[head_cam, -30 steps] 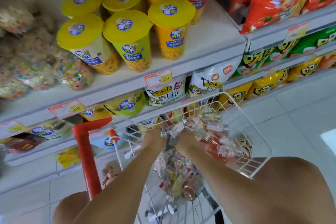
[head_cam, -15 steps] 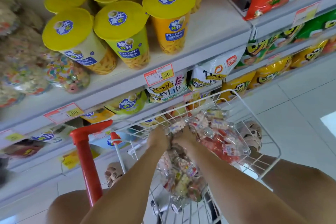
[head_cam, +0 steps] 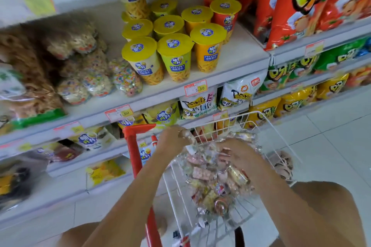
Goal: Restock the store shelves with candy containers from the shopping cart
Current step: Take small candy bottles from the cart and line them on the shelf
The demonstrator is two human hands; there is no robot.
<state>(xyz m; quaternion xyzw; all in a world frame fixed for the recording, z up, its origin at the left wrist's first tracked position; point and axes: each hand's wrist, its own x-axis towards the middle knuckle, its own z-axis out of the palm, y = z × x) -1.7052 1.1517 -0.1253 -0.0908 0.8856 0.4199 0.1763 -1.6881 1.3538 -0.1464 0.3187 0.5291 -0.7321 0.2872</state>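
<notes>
Below the snack shelves, over a white wire shopping cart [head_cam: 259, 115], a person's two bare hands are holding a clear plastic container of wrapped candies [head_cam: 210, 178]. The left hand [head_cam: 173, 139] is gripping the container's top end, its fingers curled tightly around the bunched plastic there. The right hand [head_cam: 240, 153] is lying over the container's upper right side, with its fingers bending around it and pressing into the wrapping. The container is sitting inside the cart's wire rim, tilted, with its top pointing toward the shelves. Whether it is resting on the basket or lifted clear of it cannot be told. A red metal handle post [head_cam: 133, 146] is standing at the cart's left side, just beside the left forearm.

Ahead, a white store shelf [head_cam: 236, 60] is carrying a cluster of tall yellow-lidded snack cups [head_cam: 174, 59], standing upright in rows. To their left, on the same shelf, clear round containers of colourful candy [head_cam: 126, 80] are lying piled together and are blurred. A red and white price tag [head_cam: 195, 87] is hanging on the shelf's front edge. Large red snack bags [head_cam: 297, 6] are standing on the neighbouring shelf to the right. White and yellow snack bags [head_cam: 197, 107] are filling the lower shelves behind the cart.
</notes>
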